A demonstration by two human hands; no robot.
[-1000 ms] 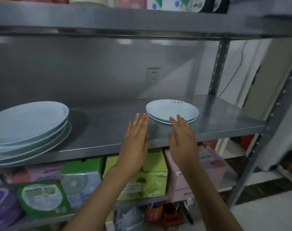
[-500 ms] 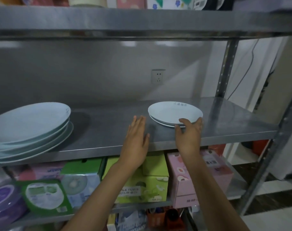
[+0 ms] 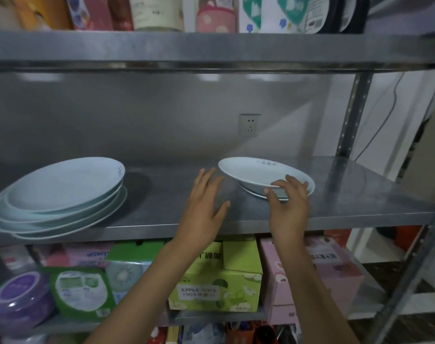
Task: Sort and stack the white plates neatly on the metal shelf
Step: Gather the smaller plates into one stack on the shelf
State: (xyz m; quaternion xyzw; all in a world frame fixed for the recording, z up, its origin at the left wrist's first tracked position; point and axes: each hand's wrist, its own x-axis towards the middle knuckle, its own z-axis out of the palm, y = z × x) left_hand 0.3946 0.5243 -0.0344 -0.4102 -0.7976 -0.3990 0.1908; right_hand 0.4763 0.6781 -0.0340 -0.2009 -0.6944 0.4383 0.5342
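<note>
Two small white round plates sit stacked at the right of the grey metal shelf (image 3: 236,219); the right hand (image 3: 289,207) pinches the near rim of the tilted upper small plate (image 3: 258,173) above the lower small plate (image 3: 254,193). The left hand (image 3: 205,207) hovers beside it, fingers straight. Large white plates (image 3: 60,192) are piled at the left.

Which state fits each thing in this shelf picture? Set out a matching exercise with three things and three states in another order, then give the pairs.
Things:
1. left hand
2. small top plate
3. large plate stack

States:
A. tilted, lifted at its left edge
B. resting untouched at the shelf's left
C. open, holding nothing

Pairs: 1-C, 2-A, 3-B
</note>
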